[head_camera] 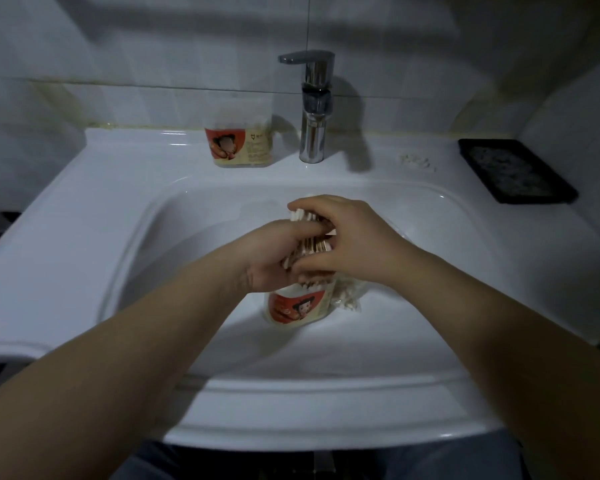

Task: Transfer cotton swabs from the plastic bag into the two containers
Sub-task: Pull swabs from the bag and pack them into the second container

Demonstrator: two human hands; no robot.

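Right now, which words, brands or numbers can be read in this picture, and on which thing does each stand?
No text can be read.
Rear container, beside the tap: a small logo and print lines on its label, too blurred.
Container in the basin: red picture label, any words too blurred.
Cotton swabs, black tray: no text seen.

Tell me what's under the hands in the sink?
A red-labelled container sits in the sink, the bag beside it. The left hand and right hand grip swabs above it, covering its opening, so what's inside can't be seen.
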